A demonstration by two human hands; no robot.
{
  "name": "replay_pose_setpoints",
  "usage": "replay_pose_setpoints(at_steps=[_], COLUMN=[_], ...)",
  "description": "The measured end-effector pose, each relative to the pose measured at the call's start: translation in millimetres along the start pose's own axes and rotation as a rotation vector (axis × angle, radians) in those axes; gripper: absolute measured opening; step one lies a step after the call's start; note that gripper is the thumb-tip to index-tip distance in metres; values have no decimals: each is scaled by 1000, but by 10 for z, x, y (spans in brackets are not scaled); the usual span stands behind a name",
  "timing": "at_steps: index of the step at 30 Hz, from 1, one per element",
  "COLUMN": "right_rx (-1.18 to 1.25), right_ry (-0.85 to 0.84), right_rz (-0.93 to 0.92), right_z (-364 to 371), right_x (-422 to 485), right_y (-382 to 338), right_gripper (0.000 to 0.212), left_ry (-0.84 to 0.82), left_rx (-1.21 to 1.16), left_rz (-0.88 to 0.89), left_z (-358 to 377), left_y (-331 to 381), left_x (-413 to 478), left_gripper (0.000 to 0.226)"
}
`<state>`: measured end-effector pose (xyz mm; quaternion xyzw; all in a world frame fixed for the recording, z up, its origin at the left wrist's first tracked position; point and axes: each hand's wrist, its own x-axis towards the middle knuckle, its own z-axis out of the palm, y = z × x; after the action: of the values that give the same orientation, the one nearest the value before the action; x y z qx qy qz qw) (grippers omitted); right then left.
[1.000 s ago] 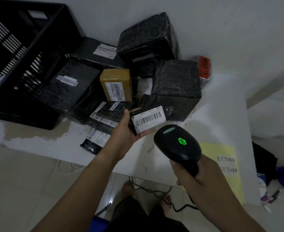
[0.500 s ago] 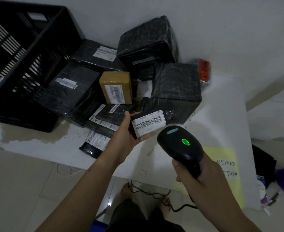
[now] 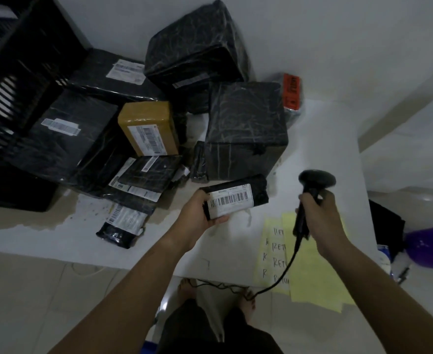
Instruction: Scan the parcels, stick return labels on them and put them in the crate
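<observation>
Since half a second ago, the barcode scanner [image 3: 317,179] is being swung off to the right, its head no longer being aimed at the barcode, and is being carried over the yellow return-label sheets [image 3: 317,272], probably so a label can be taken next. Its handle is being clenched in the right hand [image 3: 322,214]. The small black parcel [image 3: 232,200] is being held just above the white table [image 3: 325,139] by the left hand [image 3: 197,215], thumb and fingers being wrapped round one end, barcode kept upward — likely ready for labelling. The black crate [image 3: 18,72] is being left at the far left, against the pile of wrapped parcels [image 3: 246,129]; its inside is mostly hidden — no parcel can be made out there.
</observation>
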<state>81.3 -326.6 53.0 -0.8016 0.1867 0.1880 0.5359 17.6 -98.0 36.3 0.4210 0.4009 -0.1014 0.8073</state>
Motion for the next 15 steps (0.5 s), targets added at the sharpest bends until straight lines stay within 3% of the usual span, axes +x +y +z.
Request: replay_pose_setpoints(at_steps=[3,8,12,15], right_rx=[-22,-68,-113,-165], right_ry=[22,44,106,134], right_rz=[37,14,-24,-57], right_z=[94,307,487,566], right_x=[374,891,1129,1216], right_y=[43,148,204,244], right_gripper=[37,66,67,67], left_ry=[24,84,48,56], left_rx=[157,447,634,933], left_rz=[10,30,92,209], left_z=[-49,-117,-166,-197], left_y=[-164,-341,-419,-455], left_x=[150,380,501,606], left_gripper=[28,21,25,23])
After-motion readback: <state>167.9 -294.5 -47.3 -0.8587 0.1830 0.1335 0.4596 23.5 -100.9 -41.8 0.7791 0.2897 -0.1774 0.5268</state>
